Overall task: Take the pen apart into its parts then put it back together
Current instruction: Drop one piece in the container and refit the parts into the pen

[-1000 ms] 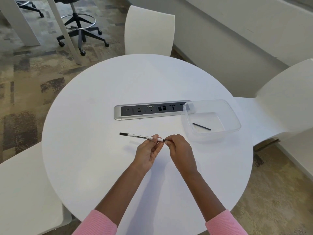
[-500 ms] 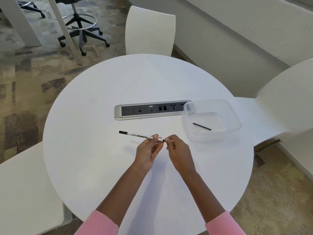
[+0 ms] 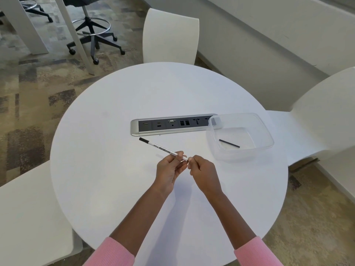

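A slim white pen (image 3: 163, 149) with a black far end and printed lettering hangs above the round white table (image 3: 115, 169), pointing away to the left. My left hand (image 3: 170, 170) pinches its barrel near the close end. My right hand (image 3: 203, 172) has its fingertips closed around that close end, hiding the tip. A thin black rod (image 3: 229, 143) lies inside a clear plastic container (image 3: 265, 131) to the right.
A grey power and data socket strip (image 3: 169, 124) is set into the table behind the pen, its right end under the container. White chairs stand at the far side (image 3: 170, 35), the right (image 3: 324, 112) and the near left (image 3: 28, 217).
The pen's far end has swung up and away, so it lies more steeply. The small black tip seen earlier at the close end is now covered by my right fingers.
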Demonstrator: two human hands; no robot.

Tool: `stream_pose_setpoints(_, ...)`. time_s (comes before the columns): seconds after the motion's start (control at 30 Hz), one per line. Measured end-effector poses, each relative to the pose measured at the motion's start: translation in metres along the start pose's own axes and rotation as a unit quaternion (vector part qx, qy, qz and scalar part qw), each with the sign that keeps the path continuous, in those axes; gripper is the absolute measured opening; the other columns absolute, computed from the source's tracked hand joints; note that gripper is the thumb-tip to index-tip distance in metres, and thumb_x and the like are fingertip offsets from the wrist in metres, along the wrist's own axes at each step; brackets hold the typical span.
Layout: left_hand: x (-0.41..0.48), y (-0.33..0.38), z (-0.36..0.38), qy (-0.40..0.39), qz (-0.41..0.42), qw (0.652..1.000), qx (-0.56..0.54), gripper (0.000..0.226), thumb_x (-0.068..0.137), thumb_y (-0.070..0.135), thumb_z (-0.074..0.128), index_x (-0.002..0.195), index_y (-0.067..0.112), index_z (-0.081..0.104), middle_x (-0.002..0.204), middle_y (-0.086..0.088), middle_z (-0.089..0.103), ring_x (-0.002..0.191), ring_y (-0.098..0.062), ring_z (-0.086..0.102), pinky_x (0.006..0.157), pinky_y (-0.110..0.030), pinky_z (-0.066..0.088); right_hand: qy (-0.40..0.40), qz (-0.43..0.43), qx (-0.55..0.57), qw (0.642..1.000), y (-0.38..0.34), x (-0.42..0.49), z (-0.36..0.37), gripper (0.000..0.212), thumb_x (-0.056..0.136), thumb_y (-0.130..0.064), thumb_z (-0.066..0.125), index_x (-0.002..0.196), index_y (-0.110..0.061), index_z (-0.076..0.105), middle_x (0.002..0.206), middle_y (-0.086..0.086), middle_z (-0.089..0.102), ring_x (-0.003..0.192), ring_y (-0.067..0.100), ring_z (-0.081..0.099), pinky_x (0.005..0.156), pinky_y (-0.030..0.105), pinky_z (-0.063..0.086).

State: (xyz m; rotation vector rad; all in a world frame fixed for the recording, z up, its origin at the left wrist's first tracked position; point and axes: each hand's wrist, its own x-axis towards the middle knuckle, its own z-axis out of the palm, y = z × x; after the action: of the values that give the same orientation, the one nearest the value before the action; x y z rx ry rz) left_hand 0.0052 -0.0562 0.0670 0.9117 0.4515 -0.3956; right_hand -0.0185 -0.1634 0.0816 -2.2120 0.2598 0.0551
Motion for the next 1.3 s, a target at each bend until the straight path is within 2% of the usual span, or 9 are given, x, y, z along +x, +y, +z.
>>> stream_pose_setpoints(0.2, -0.002, -0.001, -0.001, -0.001, 0.012, 1.000, 0.008, 0.008, 0.087, 0.009, 0.058, 0.083, 0.005, 0.064, 0.060, 0.002, 0.068, 0.052, -0.007, 0.062, 0.060, -0.016, 0.056, -0.077, 0.161, 0.226, 0.958, -0.004, 0.006, -0.002, 0.046, 0.096, -0.027, 0.040, 0.054, -0.014, 0.053, 0.038, -0.007, 0.047, 0.033, 0.007, 0.040, 0.039, 0.015, 0.034)
stream_pose_setpoints(0.4, -0.001, -0.001, -0.004, 0.040, 0.015, 0.999, -0.006, 0.006, 0.085, 0.009, 0.061, 0.081, 0.005, 0.065, 0.064, -0.001, 0.068, 0.056, -0.007, 0.064, 0.060, -0.015, 0.056, -0.007, 0.013, 0.040, 0.999, 0.003, -0.006, 0.002, 0.015, 0.092, -0.031, 0.048, 0.091, -0.018, 0.056, 0.065, -0.005, 0.058, 0.060, 0.008, 0.054, 0.061, 0.025, 0.044)
stream_pose_setpoints(0.53, -0.002, -0.001, -0.003, 0.033, 0.011, 0.999, -0.011, 0.006, 0.085, 0.007, 0.061, 0.082, 0.005, 0.066, 0.058, 0.002, 0.070, 0.054, -0.005, 0.064, 0.058, -0.014, 0.055, 0.023, -0.074, -0.053, 0.996, 0.006, -0.006, 0.003, 0.012, 0.091, -0.018, 0.051, 0.091, -0.009, 0.059, 0.084, 0.004, 0.064, 0.072, 0.013, 0.052, 0.064, 0.022, 0.038)
stream_pose_setpoints(0.63, -0.003, 0.000, -0.002, 0.031, 0.009, 0.999, -0.019, 0.008, 0.085, 0.005, 0.060, 0.081, 0.005, 0.066, 0.057, 0.002, 0.070, 0.052, -0.005, 0.064, 0.057, -0.015, 0.055, 0.028, -0.089, -0.086, 0.992, 0.005, -0.006, 0.001, 0.020, 0.093, -0.017, 0.046, 0.085, -0.005, 0.060, 0.080, 0.008, 0.063, 0.070, 0.018, 0.050, 0.061, 0.025, 0.033)
stream_pose_setpoints(0.7, -0.003, 0.002, -0.001, 0.026, 0.009, 0.999, -0.020, 0.008, 0.085, 0.005, 0.059, 0.081, 0.005, 0.066, 0.058, 0.002, 0.070, 0.052, -0.005, 0.064, 0.058, -0.015, 0.056, 0.013, -0.047, -0.034, 0.998, 0.001, -0.005, 0.000, 0.027, 0.093, -0.018, 0.044, 0.075, -0.006, 0.060, 0.067, 0.007, 0.061, 0.064, 0.021, 0.053, 0.060, 0.031, 0.039)
stream_pose_setpoints(0.83, -0.004, 0.005, 0.000, 0.016, 0.016, 1.000, -0.017, 0.008, 0.085, 0.006, 0.060, 0.080, 0.006, 0.066, 0.057, 0.003, 0.069, 0.051, -0.005, 0.062, 0.057, -0.015, 0.055, -0.055, 0.100, 0.178, 0.977, -0.009, 0.003, -0.004, 0.044, 0.096, -0.027, 0.042, 0.055, -0.013, 0.053, 0.045, -0.002, 0.048, 0.038, 0.008, 0.043, 0.041, 0.018, 0.038)
stream_pose_setpoints(0.93, -0.005, 0.006, 0.001, 0.018, 0.021, 1.000, -0.015, 0.008, 0.085, 0.006, 0.060, 0.080, 0.006, 0.066, 0.057, 0.003, 0.069, 0.051, -0.005, 0.062, 0.057, -0.015, 0.055, -0.080, 0.127, 0.201, 0.968, -0.011, 0.004, -0.005, 0.049, 0.096, -0.034, 0.039, 0.055, -0.012, 0.055, 0.042, -0.004, 0.048, 0.033, 0.005, 0.042, 0.038, 0.015, 0.036)
stream_pose_setpoints(1.13, -0.005, 0.009, -0.001, 0.032, 0.027, 0.999, -0.028, 0.008, 0.085, 0.007, 0.061, 0.080, 0.005, 0.066, 0.058, 0.002, 0.069, 0.053, -0.005, 0.063, 0.057, -0.015, 0.055, 0.003, -0.029, 0.015, 0.999, -0.004, -0.008, -0.005, 0.017, 0.092, -0.028, 0.048, 0.088, -0.014, 0.056, 0.063, 0.004, 0.060, 0.057, 0.016, 0.053, 0.059, 0.031, 0.044)
stream_pose_setpoints(1.3, -0.007, 0.005, 0.001, 0.028, 0.018, 0.999, -0.024, 0.007, 0.085, 0.007, 0.060, 0.082, 0.004, 0.065, 0.060, 0.001, 0.068, 0.053, -0.005, 0.063, 0.058, -0.015, 0.055, 0.035, -0.087, -0.042, 0.995, -0.001, -0.009, -0.005, 0.009, 0.090, -0.016, 0.050, 0.085, -0.011, 0.056, 0.070, -0.001, 0.055, 0.064, 0.017, 0.049, 0.058, 0.026, 0.036)
